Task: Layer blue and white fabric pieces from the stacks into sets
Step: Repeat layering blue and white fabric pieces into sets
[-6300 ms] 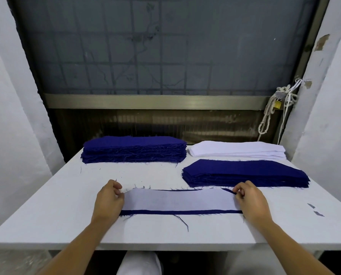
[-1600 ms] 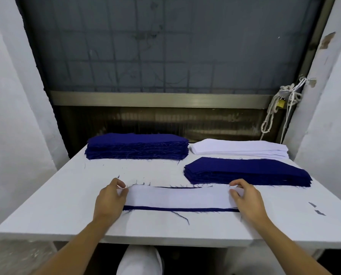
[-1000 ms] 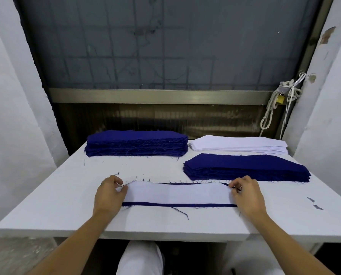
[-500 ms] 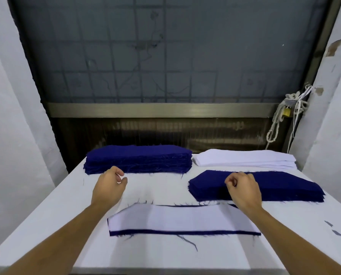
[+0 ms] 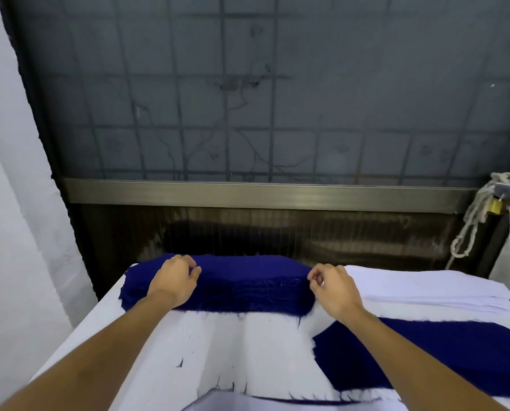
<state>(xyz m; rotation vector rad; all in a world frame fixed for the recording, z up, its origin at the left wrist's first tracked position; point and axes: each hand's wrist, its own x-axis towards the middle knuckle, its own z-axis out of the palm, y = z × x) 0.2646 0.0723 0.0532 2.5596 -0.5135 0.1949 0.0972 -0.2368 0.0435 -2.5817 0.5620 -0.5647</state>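
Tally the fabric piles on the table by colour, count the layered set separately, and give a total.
Blue: 2, the far blue stack and the near blue stack
White: 1, the white stack
White on blue: 1, the layered set
Total: 4

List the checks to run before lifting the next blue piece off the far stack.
1. Hands on target: ok. The left hand is over the left part of the far blue stack, and the right hand is at its right end.
2. One piece only pinched: cannot tell. The fingers are curled and no layer shows lifted.
3. Stack squared: ok. The edges are frayed but the pile is even.
4. Layered set ready at the near edge: cannot tell. It is mostly cut off by the frame.
5. Way back free: ok. The white stack and the near blue stack lie off to the right.
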